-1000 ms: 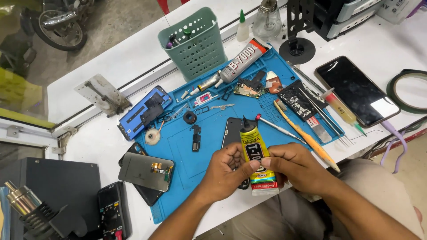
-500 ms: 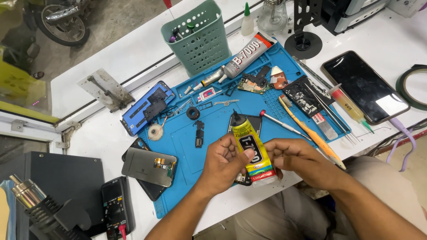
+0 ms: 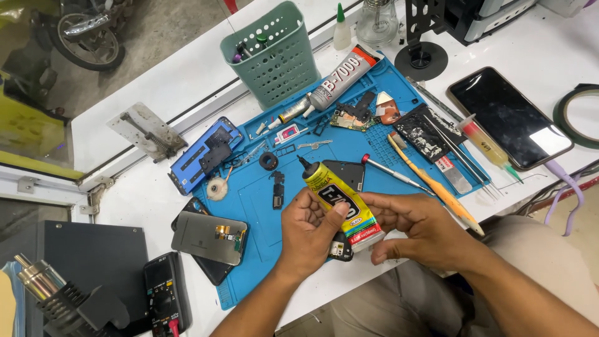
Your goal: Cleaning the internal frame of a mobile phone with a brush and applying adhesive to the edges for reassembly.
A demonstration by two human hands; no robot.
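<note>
My left hand (image 3: 307, 232) and my right hand (image 3: 413, 228) both hold a yellow glue tube (image 3: 340, 201) with a black nozzle pointing up and to the left. The tube sits over the front edge of a blue work mat (image 3: 249, 206). Under my hands lies a dark phone frame (image 3: 347, 174), partly hidden. My left thumb presses on the tube's label, and my right fingers curl around its lower end.
On the mat lie a grey glue tube (image 3: 340, 78), a screwdriver (image 3: 394, 174), an orange pry tool (image 3: 437, 187), tweezers and small parts. A green basket (image 3: 274, 56) stands behind. A black phone (image 3: 508, 117), a screen panel (image 3: 209, 237), a multimeter (image 3: 163, 298) and a hot-air gun (image 3: 56, 296) surround it.
The glue tube has risen and tilted, its nozzle now pointing up-left. My hands have closed tighter round it near the mat's front edge.
</note>
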